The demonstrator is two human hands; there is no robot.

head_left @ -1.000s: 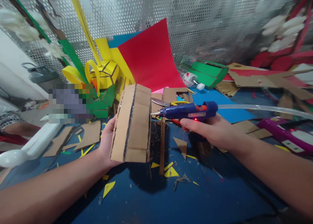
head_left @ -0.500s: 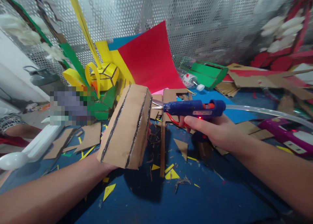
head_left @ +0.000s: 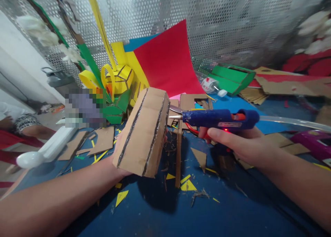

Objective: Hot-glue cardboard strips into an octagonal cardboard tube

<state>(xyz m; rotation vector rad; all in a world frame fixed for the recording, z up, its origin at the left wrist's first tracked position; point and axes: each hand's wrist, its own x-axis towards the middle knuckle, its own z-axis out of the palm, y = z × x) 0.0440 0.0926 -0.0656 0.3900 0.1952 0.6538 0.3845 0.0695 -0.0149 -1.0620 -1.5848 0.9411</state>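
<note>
My left hand (head_left: 124, 171) holds a brown cardboard box shape (head_left: 144, 133) from beneath and behind, tilted above the table. Most of its fingers are hidden by the cardboard. Dark, shiny glue lines run along the box's folded seams. In my right hand (head_left: 245, 144) is a blue hot glue gun (head_left: 207, 119) with its red light on. Its metal nozzle points left at the box's right edge, at or very near the seam; contact cannot be made out. A clear tube (head_left: 289, 119) runs from the gun's back end. Red-handled scissors (head_left: 192, 129) lie behind the gun.
Cardboard offcuts (head_left: 199, 158) and yellow paper scraps (head_left: 188, 185) litter the blue table (head_left: 207, 216). Behind stand a red sheet (head_left: 168, 61), a plastic bottle (head_left: 210, 86) and a green box (head_left: 230, 79). A purple power strip (head_left: 310, 145) lies right. At far left is another person's leg (head_left: 28, 123).
The whole view has shifted, so everything sits farther right in the picture. The glue gun's nozzle is slightly lower along the box's right edge. Both holds stay the same.
</note>
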